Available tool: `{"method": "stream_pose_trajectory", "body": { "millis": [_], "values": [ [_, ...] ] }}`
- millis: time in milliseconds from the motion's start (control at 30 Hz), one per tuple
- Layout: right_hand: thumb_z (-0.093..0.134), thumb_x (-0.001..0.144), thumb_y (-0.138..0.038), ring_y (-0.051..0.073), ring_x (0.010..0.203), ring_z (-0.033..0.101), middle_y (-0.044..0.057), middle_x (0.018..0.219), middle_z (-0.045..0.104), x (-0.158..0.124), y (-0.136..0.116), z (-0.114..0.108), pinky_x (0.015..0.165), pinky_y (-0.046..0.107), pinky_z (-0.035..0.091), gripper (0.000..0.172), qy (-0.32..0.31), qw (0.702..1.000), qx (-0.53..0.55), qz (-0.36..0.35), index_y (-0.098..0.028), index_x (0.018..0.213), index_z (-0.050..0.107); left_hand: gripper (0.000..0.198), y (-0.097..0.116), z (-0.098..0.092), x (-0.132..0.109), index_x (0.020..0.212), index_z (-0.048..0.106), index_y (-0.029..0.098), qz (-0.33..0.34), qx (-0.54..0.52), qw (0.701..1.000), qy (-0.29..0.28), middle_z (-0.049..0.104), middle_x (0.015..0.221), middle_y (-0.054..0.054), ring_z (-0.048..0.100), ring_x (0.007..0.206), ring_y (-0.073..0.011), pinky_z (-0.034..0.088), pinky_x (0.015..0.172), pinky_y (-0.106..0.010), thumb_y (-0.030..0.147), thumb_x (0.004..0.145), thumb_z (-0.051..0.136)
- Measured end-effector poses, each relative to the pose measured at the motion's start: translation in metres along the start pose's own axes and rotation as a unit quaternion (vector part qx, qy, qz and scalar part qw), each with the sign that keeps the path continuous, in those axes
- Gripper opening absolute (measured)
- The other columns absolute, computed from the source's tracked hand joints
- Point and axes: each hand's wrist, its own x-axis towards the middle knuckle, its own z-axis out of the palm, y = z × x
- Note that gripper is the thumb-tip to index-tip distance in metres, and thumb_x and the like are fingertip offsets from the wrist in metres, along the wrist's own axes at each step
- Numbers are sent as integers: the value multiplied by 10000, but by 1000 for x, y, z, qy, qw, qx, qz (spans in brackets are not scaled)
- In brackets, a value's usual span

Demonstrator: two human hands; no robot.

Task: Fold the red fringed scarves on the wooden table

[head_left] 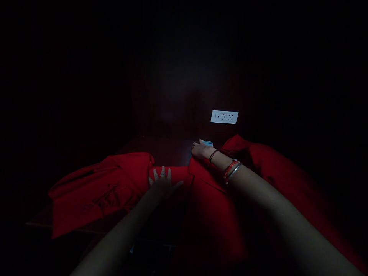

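A red garment (215,214) with dark lettering on its left part lies spread in front of me and hangs down toward me. My left hand (162,186) rests flat on a narrow middle stretch of it, fingers spread, a ring on one finger. Farther forward, my right hand (199,150) is at the upper edge of the cloth, its fingers bent over that edge and partly hidden. Just behind the right hand is a phone (207,143) with a lit screen, partly covered by it. Bracelets circle my right wrist.
A dark tabletop (169,147) shows beyond the garment. On the dark wall behind it sits a white socket panel (224,117). More red cloth (276,168) is heaped at the right. Most of the surroundings are too dark to make out.
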Motion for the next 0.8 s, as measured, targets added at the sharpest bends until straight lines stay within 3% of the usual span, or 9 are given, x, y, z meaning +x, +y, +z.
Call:
{"method": "stream_pose_trajectory", "body": {
  "millis": [67,133,267,367,467,800],
  "values": [
    [424,759,-129,235,1086,376,89,1098,532,-6,-11,8,940,487,149,232,-19,999,-12,-34,-123,888,617,829,1,-2,-2,1309,210,106,-19,7,1000,15,153,1358,-153,126,1178,-439,210,879,-551,674,706,193],
    [399,770,-120,270,1172,259,88,1261,382,-19,-22,14,930,543,142,340,-4,999,-24,-45,-189,1079,523,809,0,-2,-2,1310,210,110,-32,5,999,18,163,1354,-160,123,1183,-431,221,874,-546,660,717,191],
    [276,842,-334,318,1228,82,73,1375,142,-64,-37,20,907,574,176,466,49,998,26,41,-227,1293,236,762,-5,-1,7,1312,210,181,-26,-21,999,-10,159,1364,-117,86,1200,-413,188,875,-573,658,719,171],
    [180,791,-566,345,1228,44,40,1391,74,-103,-40,28,897,588,163,600,-18,992,88,86,-296,1319,90,784,-11,-3,17,1312,195,223,-17,-38,998,-50,115,1376,-76,34,1210,-402,167,885,-581,692,683,185],
    [107,752,-635,340,1232,7,5,1393,55,-128,-42,36,913,592,81,625,-75,987,113,90,-349,1307,78,902,-15,-6,26,1322,133,188,-28,-49,994,-97,24,1380,-76,-16,1206,-400,147,906,-575,743,616,220],
    [113,701,-694,337,1223,-91,-50,1390,-29,-136,-41,30,921,578,-37,655,-126,976,155,86,-403,1286,76,968,-15,-7,26,1325,99,164,-42,-71,992,-99,-37,1375,-65,-75,1202,-381,107,938,-552,760,578,254]
  ]
}}
